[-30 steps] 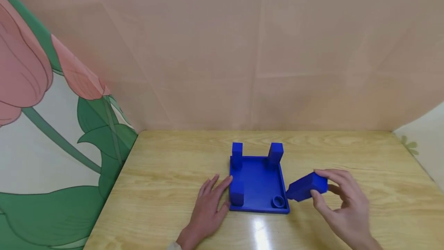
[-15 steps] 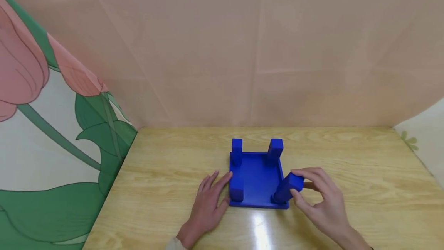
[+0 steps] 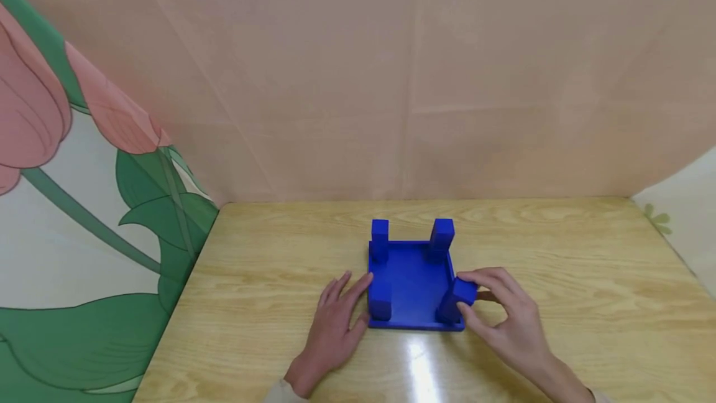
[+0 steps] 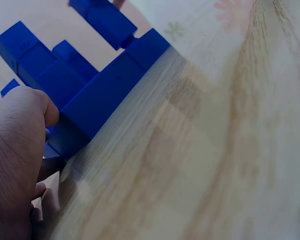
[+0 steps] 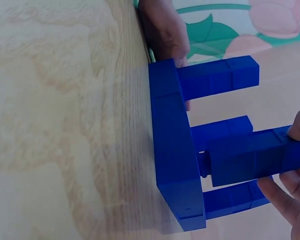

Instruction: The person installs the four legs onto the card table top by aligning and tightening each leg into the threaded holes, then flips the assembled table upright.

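Observation:
A blue square panel with a raised rim (image 3: 414, 327) lies on the table, like a small toy table turned upside down. Blue legs rise from its back-left (image 3: 380, 240), back-right (image 3: 442, 239) and front-left (image 3: 381, 301) corners. At the front-right corner my right hand (image 3: 506, 319) pinches a fourth blue leg (image 5: 255, 155) by its top, between thumb and fingers. This leg leans a little to the right; its narrow end meets the corner socket, with the neck (image 5: 204, 164) still showing. My left hand (image 3: 335, 328) rests with extended fingers against the panel's left side.
The light wood tabletop (image 3: 268, 254) stretches around the panel. A pinkish cloth backdrop (image 3: 335, 79) hangs behind it, and a tulip-patterned cloth (image 3: 73, 222) hangs at the left.
My right hand has brought the leg leftward from beside the panel to the front-right corner socket and turned it more upright. The left hand has stayed at the panel's left side.

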Motion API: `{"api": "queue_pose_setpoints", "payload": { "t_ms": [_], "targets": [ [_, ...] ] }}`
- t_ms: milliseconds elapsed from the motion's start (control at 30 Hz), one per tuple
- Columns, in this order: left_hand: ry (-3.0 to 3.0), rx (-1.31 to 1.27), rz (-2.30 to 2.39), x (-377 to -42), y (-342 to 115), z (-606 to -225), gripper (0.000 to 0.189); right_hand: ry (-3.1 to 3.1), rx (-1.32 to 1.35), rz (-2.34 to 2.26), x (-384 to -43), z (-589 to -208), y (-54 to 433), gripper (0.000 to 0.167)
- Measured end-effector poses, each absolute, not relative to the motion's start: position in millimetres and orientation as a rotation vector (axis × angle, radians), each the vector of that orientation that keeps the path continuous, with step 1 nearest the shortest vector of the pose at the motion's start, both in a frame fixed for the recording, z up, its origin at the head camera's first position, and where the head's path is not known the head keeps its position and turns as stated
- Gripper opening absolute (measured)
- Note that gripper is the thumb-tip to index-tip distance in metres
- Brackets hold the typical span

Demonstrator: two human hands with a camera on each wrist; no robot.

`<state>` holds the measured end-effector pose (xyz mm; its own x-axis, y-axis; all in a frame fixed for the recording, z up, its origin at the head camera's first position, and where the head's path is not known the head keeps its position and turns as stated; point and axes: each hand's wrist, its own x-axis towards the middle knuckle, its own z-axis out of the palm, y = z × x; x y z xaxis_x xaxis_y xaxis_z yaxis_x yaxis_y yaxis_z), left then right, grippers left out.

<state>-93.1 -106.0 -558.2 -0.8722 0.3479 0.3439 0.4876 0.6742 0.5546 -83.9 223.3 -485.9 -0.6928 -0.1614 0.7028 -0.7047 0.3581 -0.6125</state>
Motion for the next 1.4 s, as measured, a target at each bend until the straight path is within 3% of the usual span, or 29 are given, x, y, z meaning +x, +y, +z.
{"api": "queue_pose_setpoints", "payload": {
  "t_ms": [167,333,467,800,1033,1400],
  "targets": [
    [-2.683,-0.681,-1.007,-94.1,-106.4,-555.4,0.069,-2.132,0.796,1.217,-86.9,-482.1,225.3,0.054],
    [-2.697,-0.664,-1.007,-94.6,-106.9,-555.7,0.069,-2.266,0.814,1.161,-85.5,-474.2,231.1,0.037],
    [-2.696,-0.667,-1.008,-94.4,-107.1,-556.2,0.069,-2.348,0.785,1.190,-82.2,-470.4,235.3,0.060],
    [-2.698,-0.667,-1.003,-93.4,-106.1,-554.9,0.068,-2.224,0.771,1.212,-87.4,-472.4,231.4,0.049],
    [-2.715,-0.657,-1.006,-94.1,-106.0,-554.4,0.068,-2.289,0.681,1.245,-86.7,-471.6,229.6,0.059],
    [-2.691,-0.673,-0.979,-93.1,-105.4,-555.3,0.068,-2.526,0.949,1.136,-81.1,-462.1,241.5,0.061]
  ]
}}
